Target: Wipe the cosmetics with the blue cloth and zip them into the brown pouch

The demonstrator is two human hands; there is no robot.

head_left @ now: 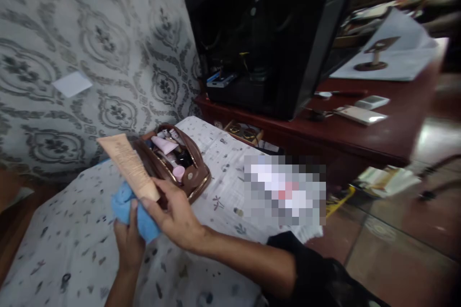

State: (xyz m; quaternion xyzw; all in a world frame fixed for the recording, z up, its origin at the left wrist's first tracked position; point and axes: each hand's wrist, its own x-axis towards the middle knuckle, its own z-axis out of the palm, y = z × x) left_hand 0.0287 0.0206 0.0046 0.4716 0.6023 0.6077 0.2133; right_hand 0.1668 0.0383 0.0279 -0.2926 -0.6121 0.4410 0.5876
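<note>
A peach-coloured squeeze tube (pixel 127 163) is gripped near its cap end by my right hand (pixel 178 216), its flat end tilted up to the left. My left hand (pixel 130 237) is closed on a blue cloth (pixel 124 199), which is bunched just under the tube. Right behind both hands, a brown cosmetics bag (pixel 201 172) lies unzipped. Inside it are a pale pink tube (pixel 164 145), a small pink-capped item (pixel 178 172) and several other cosmetics, partly hidden by the bag's sides.
A white patterned cloth (pixel 216 249) covers the surface under the bag. Beyond it, a dark red desk (pixel 378 134) carries a large black screen (pixel 259 43) and small items. A blurred-out patch (pixel 284 189) lies at the right edge. Patterned wallpaper (pixel 108 57) rises on the left.
</note>
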